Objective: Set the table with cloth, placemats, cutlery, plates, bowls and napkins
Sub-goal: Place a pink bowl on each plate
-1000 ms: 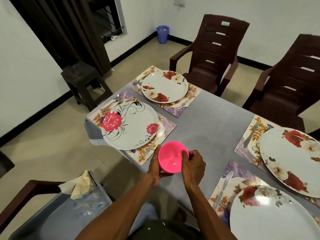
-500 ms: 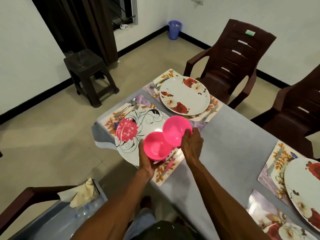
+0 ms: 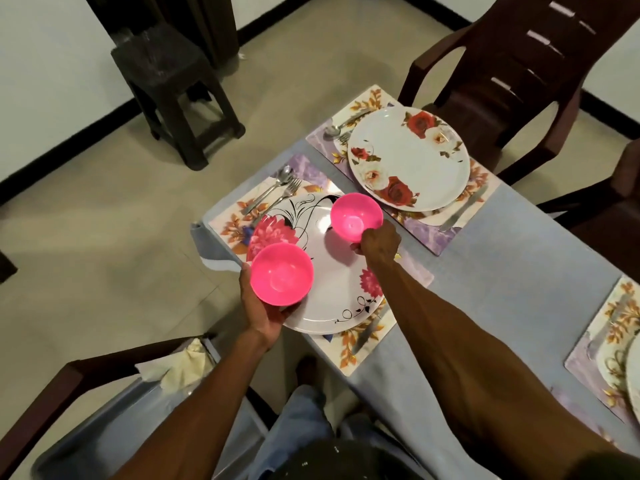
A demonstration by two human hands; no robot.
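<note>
The left hand [image 3: 260, 315] cups a pink bowl [image 3: 282, 274] from beneath, fingers curled around its underside, holding it above the 8 o'clock edge of a white plate with pink dahlias and black scrollwork [image 3: 332, 271]. The right hand [image 3: 377, 241] pinches the near rim of a second pink bowl [image 3: 356, 216], which sits at about 1 o'clock over that same plate; whether its base touches the plate cannot be told.

The dahlia plate lies on a floral placemat [image 3: 367, 344] at the corner of the table, over a grey-blue tablecloth [image 3: 502, 265]. A spoon [image 3: 273, 187] and fork [image 3: 284, 195] lie side by side on the mat at 11 o'clock from the plate, and a knife [image 3: 367, 332] lies at its 5 o'clock edge.

At 1 o'clock from this setting is another placemat [image 3: 415, 233] bearing a white plate with red and cream roses [image 3: 408, 157], with a spoon and fork [image 3: 337, 129] at its 10 o'clock side and a knife [image 3: 460, 209] at 4 o'clock. A further placemat [image 3: 602, 344] shows at the right edge.

A brown plastic chair [image 3: 519, 74] stands behind the rose plate, a dark stool [image 3: 173, 88] on the floor at 11 o'clock, and a crumpled cloth [image 3: 176, 368] lies at 7 o'clock.
</note>
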